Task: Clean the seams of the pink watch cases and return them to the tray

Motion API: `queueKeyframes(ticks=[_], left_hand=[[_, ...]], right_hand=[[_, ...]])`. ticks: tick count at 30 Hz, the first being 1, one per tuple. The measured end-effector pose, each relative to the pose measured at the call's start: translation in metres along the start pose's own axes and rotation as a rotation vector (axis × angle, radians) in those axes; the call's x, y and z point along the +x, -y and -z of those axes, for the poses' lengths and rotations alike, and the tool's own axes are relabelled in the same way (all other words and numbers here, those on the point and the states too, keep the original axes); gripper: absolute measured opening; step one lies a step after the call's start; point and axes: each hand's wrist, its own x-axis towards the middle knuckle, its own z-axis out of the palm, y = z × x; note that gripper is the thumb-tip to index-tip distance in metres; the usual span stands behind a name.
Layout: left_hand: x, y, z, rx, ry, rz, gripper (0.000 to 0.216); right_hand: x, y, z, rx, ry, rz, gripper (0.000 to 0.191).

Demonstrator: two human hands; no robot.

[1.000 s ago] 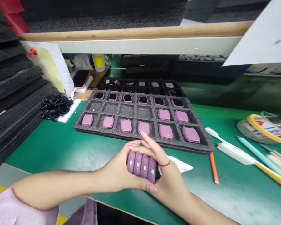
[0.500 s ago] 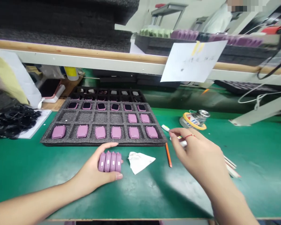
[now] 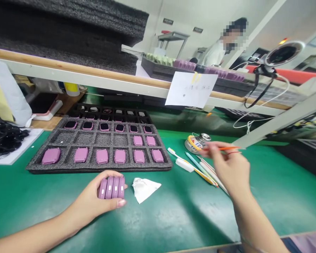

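Note:
My left hand (image 3: 94,202) rests on the green mat and grips a stack of several purple watch cases (image 3: 112,188) held on edge. My right hand (image 3: 228,167) is raised over the mat to the right, fingers pinched on an orange pencil (image 3: 226,148) that points right. A dark foam tray (image 3: 68,138) lies just beyond the left hand; purple watch cases (image 3: 102,155) fill its front row and black-faced ones (image 3: 104,126) its back row. A crumpled white tissue (image 3: 144,188) lies right of the stack.
White brushes and pens (image 3: 197,167) lie left of the right hand, near a small tin with a yellow ring (image 3: 197,142). Black straps (image 3: 2,137) are heaped at far left. A shelf rail (image 3: 94,75) with a paper note (image 3: 191,89) crosses above. Another person (image 3: 221,47) stands behind.
My right hand left the stack, went right and picked up the orange pencil from the mat. The left hand keeps the stack. The view swung up and right.

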Motion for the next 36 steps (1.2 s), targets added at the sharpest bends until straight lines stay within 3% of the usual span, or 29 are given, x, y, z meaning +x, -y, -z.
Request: queueKeyframes(ticks=[3,6,10,15,21,24,26,28,30,33,36], left_hand=[[0.001,-0.001,-0.001,-0.006,-0.009,-0.003,0.062],[0.002,0.003,0.0,-0.007,-0.015,-0.027,0.065],[0.006,0.011,0.003,0.075,-0.024,-0.073,0.062],[0.008,0.011,0.005,0.221,-0.014,-0.091,0.056],[0.008,0.01,0.004,0.22,0.016,-0.102,0.06],[0.008,0.011,0.003,0.205,0.049,-0.137,0.061],[0.008,0.01,0.003,0.192,0.057,-0.145,0.06],[0.008,0.007,0.002,0.195,0.055,-0.129,0.061],[0.007,0.003,0.001,0.217,0.045,-0.094,0.061],[0.007,-0.002,0.001,0.253,0.041,-0.052,0.062],[0.007,-0.004,0.001,0.274,0.052,-0.043,0.061]], right_hand=[[0.04,-0.015,0.008,0.16,-0.177,-0.086,0.036],[0.066,-0.036,0.002,0.223,-0.174,-0.181,0.033],[0.077,-0.059,-0.008,0.178,-0.15,-0.25,0.033],[0.086,-0.071,-0.019,0.018,-0.257,-0.261,0.032],[0.078,-0.056,-0.037,0.009,-0.385,-0.19,0.032],[0.063,-0.035,-0.044,0.129,-0.459,-0.087,0.026],[0.047,-0.015,-0.051,0.263,-0.475,0.006,0.034],[0.024,0.011,-0.061,0.414,-0.409,0.107,0.038],[-0.008,0.039,-0.073,0.54,-0.24,0.197,0.04],[-0.062,0.075,-0.084,0.631,0.179,0.282,0.03],[-0.102,0.093,-0.087,0.695,0.534,0.419,0.019]])
